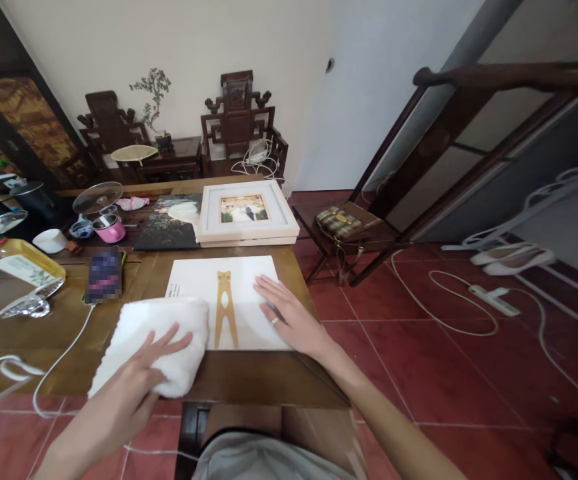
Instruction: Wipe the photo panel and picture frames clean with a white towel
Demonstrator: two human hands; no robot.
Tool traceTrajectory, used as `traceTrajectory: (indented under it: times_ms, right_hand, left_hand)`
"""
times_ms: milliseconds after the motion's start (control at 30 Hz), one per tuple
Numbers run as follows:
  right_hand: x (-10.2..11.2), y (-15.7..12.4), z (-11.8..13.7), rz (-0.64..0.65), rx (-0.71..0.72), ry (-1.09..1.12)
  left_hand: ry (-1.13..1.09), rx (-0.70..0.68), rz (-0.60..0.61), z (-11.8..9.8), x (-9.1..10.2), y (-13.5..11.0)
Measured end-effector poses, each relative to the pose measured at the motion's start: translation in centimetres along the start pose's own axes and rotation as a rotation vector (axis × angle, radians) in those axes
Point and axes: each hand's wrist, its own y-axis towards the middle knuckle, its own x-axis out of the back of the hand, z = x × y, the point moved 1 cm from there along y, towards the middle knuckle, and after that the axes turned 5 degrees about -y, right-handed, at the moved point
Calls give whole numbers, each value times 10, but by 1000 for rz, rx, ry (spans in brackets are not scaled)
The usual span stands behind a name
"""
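Note:
My left hand lies with fingers spread on a folded white fluffy towel at the table's near edge. On the right side of a flat white board or book, my right hand rests with its fingers stretched out; a ring shows on one finger. Between the hands, a tan wooden piece with a small animal-like head and two long legs lies on the white board. The towel overlaps the board's left corner. Neither hand grips anything.
Behind the board sit framed photos and a dark photo panel. To the left are a phone on a cable, an oil bottle and a pink cup. A chair holding a plaid bag stands right.

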Motion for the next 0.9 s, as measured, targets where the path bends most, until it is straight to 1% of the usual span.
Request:
traceTrajectory:
  times_ms: [100,200,333,433,500,600,667,800,900]
  right_hand:
    - [0,0,0,-2,-1,1]
    - [0,-1,1,-7,-7,6]
    - [0,-2,1,-20,-11,24]
    - [0,-1,1,-26,-10,35]
    - [1,-1,1,-26,-9,38]
    - [1,-1,1,-19,-5,33]
    - [1,-1,1,-19,0,28]
    - [0,-1,0,-37,11,34]
    - [0,-1,0,-37,9,32]
  left_hand:
    - [8,14,52,16,3,29]
    - [21,50,89,38,3,64]
    - [109,88,9,66,1,106]
    - [175,83,17,77,2,124]
    - [172,73,53,79,6,128]
    - [124,58,107,70,14,120]
    - [84,65,152,56,17,107]
    - [-28,47,218,14,16,61]
    - [-68,0,220,-16,10,24]
